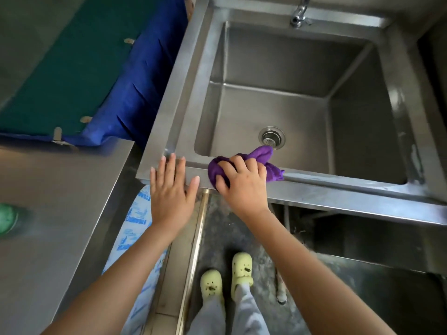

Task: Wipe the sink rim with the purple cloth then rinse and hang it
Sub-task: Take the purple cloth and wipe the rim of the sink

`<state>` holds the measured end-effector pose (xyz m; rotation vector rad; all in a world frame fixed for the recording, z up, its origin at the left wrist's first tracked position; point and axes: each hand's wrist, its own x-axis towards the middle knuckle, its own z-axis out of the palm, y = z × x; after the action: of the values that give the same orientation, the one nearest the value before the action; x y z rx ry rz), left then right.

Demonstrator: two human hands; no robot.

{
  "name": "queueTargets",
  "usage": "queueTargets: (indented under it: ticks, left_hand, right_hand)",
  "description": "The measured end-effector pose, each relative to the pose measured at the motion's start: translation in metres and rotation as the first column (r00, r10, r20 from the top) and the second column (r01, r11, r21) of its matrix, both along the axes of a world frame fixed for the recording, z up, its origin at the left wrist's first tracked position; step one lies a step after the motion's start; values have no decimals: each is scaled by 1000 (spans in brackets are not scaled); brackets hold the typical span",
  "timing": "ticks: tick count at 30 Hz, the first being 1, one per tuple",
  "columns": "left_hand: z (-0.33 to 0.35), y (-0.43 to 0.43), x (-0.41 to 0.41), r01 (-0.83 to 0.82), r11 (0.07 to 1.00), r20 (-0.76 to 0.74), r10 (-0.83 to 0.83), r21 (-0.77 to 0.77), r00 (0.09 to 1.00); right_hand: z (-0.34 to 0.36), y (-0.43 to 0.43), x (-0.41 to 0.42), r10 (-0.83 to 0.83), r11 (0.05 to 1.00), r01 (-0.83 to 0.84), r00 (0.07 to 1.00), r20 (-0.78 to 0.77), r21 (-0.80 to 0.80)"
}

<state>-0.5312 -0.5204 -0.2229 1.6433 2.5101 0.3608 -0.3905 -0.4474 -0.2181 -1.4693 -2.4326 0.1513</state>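
I count two hands, one cloth, one sink, one tap, one drain and two shoes.

My right hand (242, 182) is curled tight around the purple cloth (256, 163), pressing the bunched wad down on the near rim of the sink (338, 187), close to the near-left corner. Part of the cloth sticks out past my knuckles toward 1 o'clock, with a loose tail hanging over the inner edge of the basin and another flap lying on the rim at 3 o'clock of the hand.

My left hand (171, 192) holds nothing. It lies flat with fingers spread wide, palm down on the same near rim at the corner, just beside the right hand at its 9 o'clock; the two hands do not touch.

The sink is a single steel basin with no dishes or tools in it. The round drain (271, 138) sits in its floor near the front wall, at 12 o'clock of the cloth. I cannot tell whether any water lies on the bottom. The tap (298, 16) hangs over the far rim at 12 o'clock; no water runs from it.

At 9 o'clock of the sink stands a steel counter (60, 189), with a blurred green round thing (7, 221) at its left edge. Beyond it, at 11 o'clock, lies blue fabric (135, 93) around a green surface (67, 68).

Down at 6 o'clock, two pale yellow-green shoes (242, 269) stand on the floor.
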Motion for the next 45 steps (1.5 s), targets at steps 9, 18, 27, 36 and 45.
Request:
queueTargets:
  ticks: [9,18,27,36,45]
  left_hand:
    - [3,36,50,274,955,-48,-281,-110,959]
    - [8,59,106,453,872,-39,-467,-187,883]
    - [8,61,116,442,877,-68,-461,-189,885]
    - [4,61,112,451,873,-42,-466,-187,884]
    - [70,93,135,238,970,962,-11,-57,273]
  right_hand:
    - [-2,10,67,-94,995,92,994,53,29]
    - [1,20,160,-272,962,269,952,141,43]
    - [3,27,178,-438,897,442,889,132,3]
    - [11,35,179,-432,883,434,900,55,-181]
    - [86,52,150,-524,782,47,589,-615,-621]
